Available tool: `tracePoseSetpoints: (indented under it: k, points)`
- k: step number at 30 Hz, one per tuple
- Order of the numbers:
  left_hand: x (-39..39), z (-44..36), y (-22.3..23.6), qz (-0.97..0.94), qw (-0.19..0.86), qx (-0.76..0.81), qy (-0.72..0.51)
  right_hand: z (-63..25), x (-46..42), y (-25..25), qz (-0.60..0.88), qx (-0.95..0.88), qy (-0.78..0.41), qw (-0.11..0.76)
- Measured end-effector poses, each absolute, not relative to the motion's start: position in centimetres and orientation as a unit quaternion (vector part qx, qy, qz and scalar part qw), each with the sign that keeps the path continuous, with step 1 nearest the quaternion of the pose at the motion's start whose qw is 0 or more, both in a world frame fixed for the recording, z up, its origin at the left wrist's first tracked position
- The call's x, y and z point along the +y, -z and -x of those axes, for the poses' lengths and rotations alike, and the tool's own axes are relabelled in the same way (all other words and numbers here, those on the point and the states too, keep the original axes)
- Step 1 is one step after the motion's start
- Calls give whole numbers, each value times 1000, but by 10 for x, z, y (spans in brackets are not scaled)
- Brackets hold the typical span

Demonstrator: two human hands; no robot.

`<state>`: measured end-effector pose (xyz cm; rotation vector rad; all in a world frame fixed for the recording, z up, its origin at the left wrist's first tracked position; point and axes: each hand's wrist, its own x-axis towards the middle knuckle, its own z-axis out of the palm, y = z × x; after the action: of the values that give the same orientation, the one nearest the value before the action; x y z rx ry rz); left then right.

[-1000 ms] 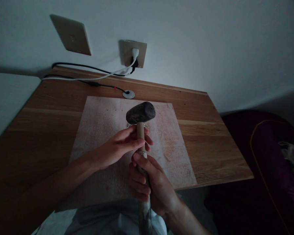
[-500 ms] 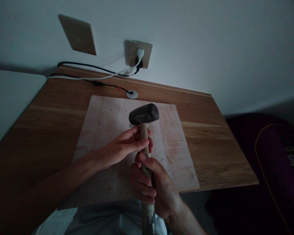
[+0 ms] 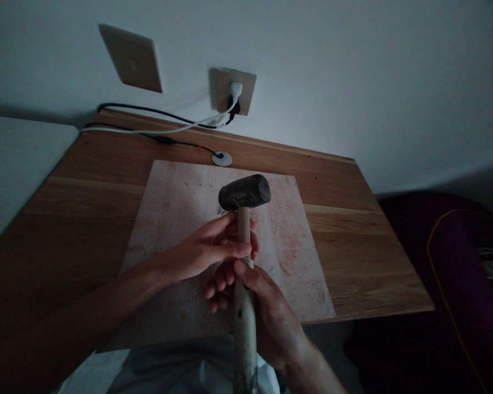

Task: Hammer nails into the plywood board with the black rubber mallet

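Black-headed mallet above board on wooden surface | long axis runs near to far, head at far end, head itself lying crosswise, left to right | left hand: fingers pinching upper handle | right hand: thumb on handle, fingers curled loosely beneath

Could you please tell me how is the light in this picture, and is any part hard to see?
Head view: dim overall, brightest on the wall; a shadow lies left of the socket; the left forearm sinks into darkness; the purple cloth is nearly black in places; the mallet looks fairly sharp.
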<state>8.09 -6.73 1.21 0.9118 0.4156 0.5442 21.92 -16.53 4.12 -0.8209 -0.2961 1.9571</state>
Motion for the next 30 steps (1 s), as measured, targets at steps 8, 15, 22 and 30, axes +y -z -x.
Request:
tracePoseSetpoints:
  k: [8,15,22,30]
  points:
    - [-69,-77,-13,-381,876,175,-237,-224,-164,-45,310,-115,-825,457]
    - [-68,-79,-8,-387,871,158,-259,-226,-161,-48,313,-105,-834,441]
    - [-70,-80,-15,-415,856,171,-255,-228,-163,-44,305,-73,-843,437]
    - [-71,-83,-22,-443,842,177,-254,-231,-164,-27,251,-49,-865,431]
